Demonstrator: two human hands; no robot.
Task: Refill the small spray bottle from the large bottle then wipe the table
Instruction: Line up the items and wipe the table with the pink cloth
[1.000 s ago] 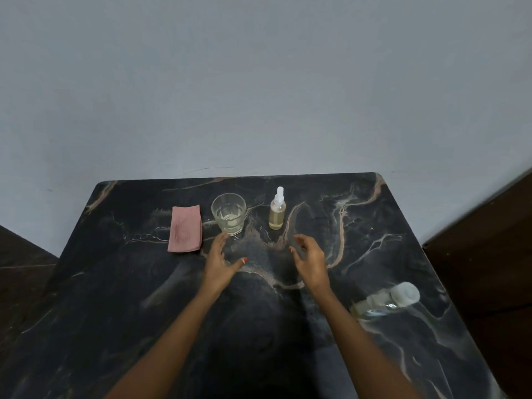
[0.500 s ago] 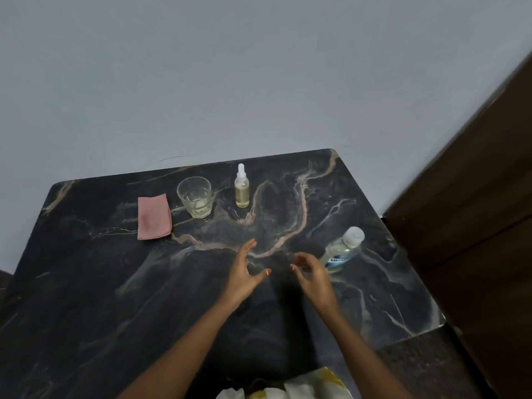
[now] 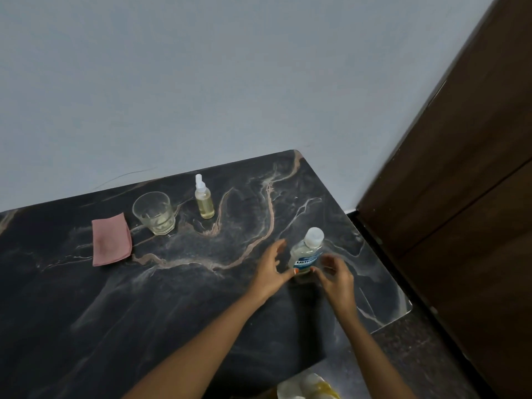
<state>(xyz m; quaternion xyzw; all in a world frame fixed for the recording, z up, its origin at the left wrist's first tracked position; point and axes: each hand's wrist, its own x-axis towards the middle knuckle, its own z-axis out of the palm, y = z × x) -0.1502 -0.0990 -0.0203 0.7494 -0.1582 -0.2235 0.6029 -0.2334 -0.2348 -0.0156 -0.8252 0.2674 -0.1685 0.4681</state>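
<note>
Both hands frame the large clear plastic bottle with a white cap and blue label, which stands upright at the right of centre of the frame, near the right edge of the dark, pale-veined marble table. The left hand is spread wide, its thumb tip at the bottle's base and its fingers apart from the body; it grasps nothing yet. The right hand is blurred just right of the bottle, fingers curled and apparently not closed on it.

To do this step well, the person would likely close one hand around the labelled middle, where the body is widest, keep the bottle upright, and free the other for the cap. The cap should come off over the table, away from the edge.

The small clear spray bottle of yellowish liquid with a white nozzle stands in the upper middle, well apart from the hands. Left of it is a clear glass tumbler with a little liquid, then a folded pink cloth lying flat.

A pale blue-grey wall fills the upper frame; dark brown wooden panelling runs down the right.
</note>
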